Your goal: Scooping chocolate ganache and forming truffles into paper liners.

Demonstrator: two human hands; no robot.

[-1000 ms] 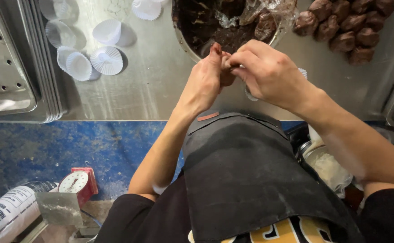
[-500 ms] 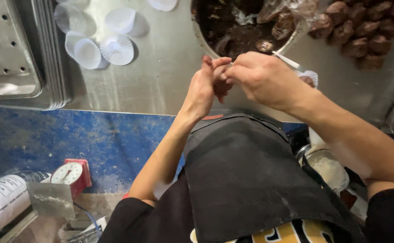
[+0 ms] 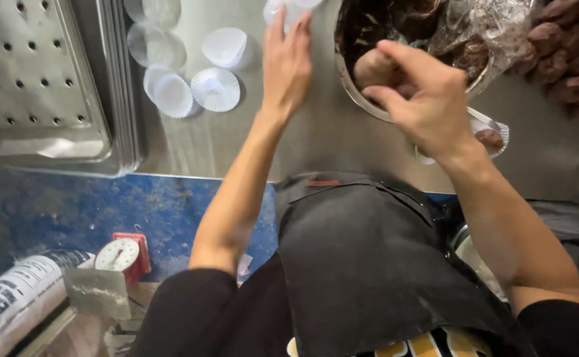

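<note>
While the left hand (image 3: pixel 288 63) lies flat with its fingers stretched out together over the steel counter (image 3: pixel 283 142), its fingertips touch a white paper cup (image 3: pixel 289 9) at the top edge of the frame. Cannot tell whether it grips that cup or only rests on it.

Right hand (image 3: pixel 416 92): fingers curled, pinching a brown dough ball (image 3: pixel 373 68), rounded and matte, held over the rim of the metal bowl (image 3: pixel 359 92).

Counts:
- Bowl: one, round, shiny steel, holding dark brown mixture and crumpled clear plastic wrap (image 3: pixel 481 30).
- Loose paper cups (image 3: pixel 215 88) left of the left hand: about six, white, pleated, thin; some upright, some lying on their sides, a few overlapping.
- Filled cup (image 3: pixel 491 137): one, just beside the right wrist, brown ball inside.
- Finished brown balls (image 3: pixel 567 59): a cluster at top right, lumpy, exact number unclear as they are cropped.
- Perforated metal tray (image 3: pixel 32 86): one, far left, flat with rows of small round holes, raised edge.

Below the counter edge: a black apron (image 3: pixel 369 264), smooth cloth; speckled blue floor (image 3: pixel 71 211); one small red scale (image 3: pixel 125 254) with a round white dial; one printed roll (image 3: pixel 12 304) at the lower left.
</note>
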